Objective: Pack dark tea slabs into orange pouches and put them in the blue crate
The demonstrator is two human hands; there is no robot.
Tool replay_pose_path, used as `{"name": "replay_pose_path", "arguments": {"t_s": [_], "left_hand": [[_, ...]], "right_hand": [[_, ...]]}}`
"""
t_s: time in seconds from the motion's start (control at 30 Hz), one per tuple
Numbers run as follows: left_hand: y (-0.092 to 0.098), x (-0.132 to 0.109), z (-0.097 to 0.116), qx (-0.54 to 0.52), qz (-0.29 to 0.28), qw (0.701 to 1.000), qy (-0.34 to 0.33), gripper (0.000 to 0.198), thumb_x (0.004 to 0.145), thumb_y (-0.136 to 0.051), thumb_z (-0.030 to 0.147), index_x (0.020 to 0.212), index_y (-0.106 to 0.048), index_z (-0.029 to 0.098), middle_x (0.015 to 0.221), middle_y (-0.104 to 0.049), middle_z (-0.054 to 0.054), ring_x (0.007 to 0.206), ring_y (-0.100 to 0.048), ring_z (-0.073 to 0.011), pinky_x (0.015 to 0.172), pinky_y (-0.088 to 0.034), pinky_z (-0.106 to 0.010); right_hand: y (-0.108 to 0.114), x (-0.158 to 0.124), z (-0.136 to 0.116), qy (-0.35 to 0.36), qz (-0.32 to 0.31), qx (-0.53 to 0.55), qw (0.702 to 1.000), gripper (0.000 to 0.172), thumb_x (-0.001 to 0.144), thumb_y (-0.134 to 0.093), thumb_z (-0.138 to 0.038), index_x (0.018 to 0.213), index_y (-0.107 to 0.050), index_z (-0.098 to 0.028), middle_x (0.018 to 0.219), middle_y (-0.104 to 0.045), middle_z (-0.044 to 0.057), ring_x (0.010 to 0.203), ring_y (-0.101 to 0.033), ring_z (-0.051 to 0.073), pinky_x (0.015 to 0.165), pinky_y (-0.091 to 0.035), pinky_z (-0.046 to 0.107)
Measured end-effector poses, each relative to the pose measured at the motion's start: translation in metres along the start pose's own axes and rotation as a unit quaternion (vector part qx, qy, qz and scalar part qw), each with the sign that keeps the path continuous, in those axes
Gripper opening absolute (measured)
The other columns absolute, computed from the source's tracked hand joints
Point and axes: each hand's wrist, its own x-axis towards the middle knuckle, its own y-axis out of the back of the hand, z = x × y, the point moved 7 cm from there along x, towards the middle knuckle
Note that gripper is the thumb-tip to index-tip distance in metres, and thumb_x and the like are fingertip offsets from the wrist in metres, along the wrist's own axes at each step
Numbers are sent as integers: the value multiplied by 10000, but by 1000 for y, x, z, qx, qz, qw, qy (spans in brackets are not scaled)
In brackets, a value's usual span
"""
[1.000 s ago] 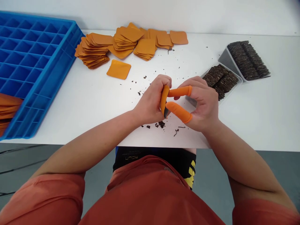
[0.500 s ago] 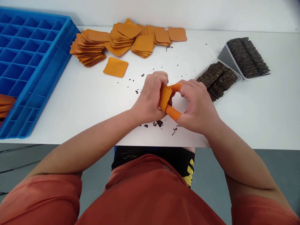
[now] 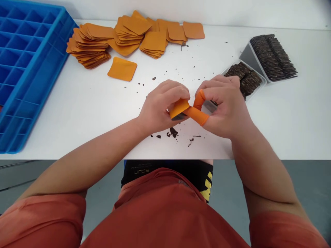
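Observation:
My left hand (image 3: pixel 162 105) is closed around a small orange pouch (image 3: pixel 178 107) with a dark piece showing at its lower edge. My right hand (image 3: pixel 223 106) meets it from the right; its thumb and forefinger wear orange finger cots and pinch the pouch's right end. Both hands hover just above the white table (image 3: pixel 77 113), near its front edge. Dark crumbs (image 3: pixel 172 132) lie on the table right below them.
Piles of orange pouches (image 3: pixel 90 43) spread along the back, with one loose pouch (image 3: pixel 122 69) in front. A blue compartment crate (image 3: pixel 26 69) fills the left side. Two clear trays of dark squares (image 3: pixel 272 60) stand at the right.
The pouch has turned from upright to nearly flat between my hands. My right fingers have curled in and now pinch its end. The view has tilted slightly downward.

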Motion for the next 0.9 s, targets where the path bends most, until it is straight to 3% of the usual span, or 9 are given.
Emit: {"name": "replay_pose_path", "arguments": {"t_s": [0.17, 0.37, 0.5, 0.67, 0.77, 0.9], "left_hand": [[2, -1, -13, -26, -9, 999, 19, 450, 832, -892, 615, 1036, -661, 287, 1025, -749, -71, 926, -700, -263, 812, -622, -491], [5, 0, -12, -34, 11, 999, 0, 449, 813, -928, 578, 1014, -659, 281, 970, -743, -55, 816, -683, -233, 750, -607, -461], [7, 0, -16, -18, 20, 999, 20, 458, 802, -925, 605, 950, -646, 274, 890, -726, -37, 741, -648, -208, 697, -582, -425], [10, -1, -19, -9, 29, 997, 77, 403, 877, -859, 586, 921, -634, 255, 847, -698, -22, 748, -658, -198, 718, -577, -407], [6, -3, -23, -18, 14, 993, 115, 393, 880, -844, 601, 893, -638, 267, 835, -695, -26, 747, -653, -209, 709, -573, -429], [5, -4, -25, -41, 17, 995, 92, 401, 828, -885, 596, 885, -643, 282, 823, -692, -33, 670, -606, -209, 632, -534, -441]], "right_hand": [[18, 3, 5, -6, 44, -26, 999, 292, 944, -734, -464, 766, -659, -246, 815, -681, 21, 871, -607, 232, 998, -382, 539], [31, 5, 25, -31, 105, -111, 988, 275, 997, -641, -436, 804, -692, -246, 869, -683, 29, 959, -606, 254, 1036, -363, 568], [34, 3, 38, -57, 24, -164, 985, 259, 936, -689, -346, 707, -644, -232, 809, -665, 32, 963, -579, 287, 1016, -332, 630], [25, -1, 47, -50, -58, -155, 985, 363, 940, -701, -508, 700, -708, -236, 747, -619, 56, 980, -555, 317, 978, -323, 660], [21, -1, 50, -34, -53, -146, 987, 474, 886, -766, -599, 619, -643, -228, 679, -586, 53, 950, -541, 293, 966, -317, 626], [33, 0, 50, -60, -25, -140, 988, 484, 861, -817, -582, 617, -590, -231, 700, -599, 60, 923, -524, 301, 971, -332, 675]]}}
